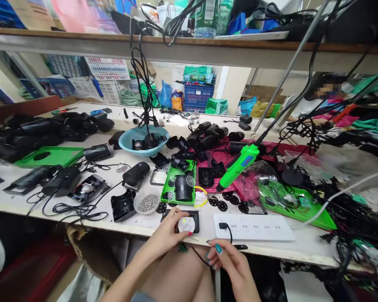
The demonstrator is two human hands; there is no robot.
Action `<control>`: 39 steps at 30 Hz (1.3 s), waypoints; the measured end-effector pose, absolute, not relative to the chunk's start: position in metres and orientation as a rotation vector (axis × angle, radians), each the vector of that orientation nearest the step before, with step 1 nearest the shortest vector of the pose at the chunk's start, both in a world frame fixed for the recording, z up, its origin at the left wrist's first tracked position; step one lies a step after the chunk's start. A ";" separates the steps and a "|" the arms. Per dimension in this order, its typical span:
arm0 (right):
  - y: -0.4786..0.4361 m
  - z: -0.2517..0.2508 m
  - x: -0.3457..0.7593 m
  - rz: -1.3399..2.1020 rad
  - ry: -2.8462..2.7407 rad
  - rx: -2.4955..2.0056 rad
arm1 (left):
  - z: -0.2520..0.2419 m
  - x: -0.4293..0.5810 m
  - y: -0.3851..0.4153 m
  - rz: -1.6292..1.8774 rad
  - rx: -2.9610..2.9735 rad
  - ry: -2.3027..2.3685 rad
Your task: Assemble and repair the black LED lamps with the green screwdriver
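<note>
My left hand (168, 231) pinches a round white disc with clear bumps, like an LED lens plate (185, 226), at the bench's front edge. Behind the disc lies a flat black square piece (195, 221). A small green circuit board (182, 247) hangs just under the disc, above my lap. From there a thin black cable (200, 256) runs to my right hand (231, 262), whose curled fingers close on it. The right hand is below a white power strip (255, 227) with one black plug in it.
A green electric screwdriver (239, 167) hangs over the bench. Nearby are a bowl of screws (147, 203), a green tray (178, 202) with a black housing, and black discs (222, 205). A blue basket (144, 147) stands further back. Cables and black housings crowd both sides, under an overhead shelf (91, 44).
</note>
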State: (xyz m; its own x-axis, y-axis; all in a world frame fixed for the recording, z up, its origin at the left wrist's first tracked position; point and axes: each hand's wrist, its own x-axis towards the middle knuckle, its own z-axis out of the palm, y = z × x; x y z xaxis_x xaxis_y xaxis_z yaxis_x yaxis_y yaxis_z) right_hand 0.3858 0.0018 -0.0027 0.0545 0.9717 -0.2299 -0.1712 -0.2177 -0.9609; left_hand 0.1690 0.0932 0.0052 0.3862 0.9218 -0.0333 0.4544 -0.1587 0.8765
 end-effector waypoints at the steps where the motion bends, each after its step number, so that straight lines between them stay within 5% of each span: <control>1: 0.003 0.001 0.382 1.375 -0.912 -1.297 | 0.003 0.167 0.093 0.671 1.766 1.182; 10: 0.133 0.069 0.321 1.051 -1.390 -1.491 | -0.035 0.162 0.094 0.751 1.713 1.036; 19: 0.322 0.055 0.286 0.652 -1.533 -2.108 | -0.048 0.159 0.098 0.733 1.554 0.938; 32: 0.329 0.046 0.256 0.629 -1.443 -2.118 | -0.044 0.158 0.099 0.704 1.544 0.934; 39: 0.258 0.076 0.298 1.037 -1.307 -1.707 | -0.044 0.157 0.097 0.785 1.664 0.900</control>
State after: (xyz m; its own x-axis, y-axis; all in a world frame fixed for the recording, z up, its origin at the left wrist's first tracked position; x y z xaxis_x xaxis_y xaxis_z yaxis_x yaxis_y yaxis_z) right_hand 0.2979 0.2582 0.0759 0.1550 0.9746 -0.1619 0.3791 -0.2100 -0.9012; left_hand 0.1569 0.0967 -0.0439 0.5035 0.8616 0.0644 0.1810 -0.1780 0.9672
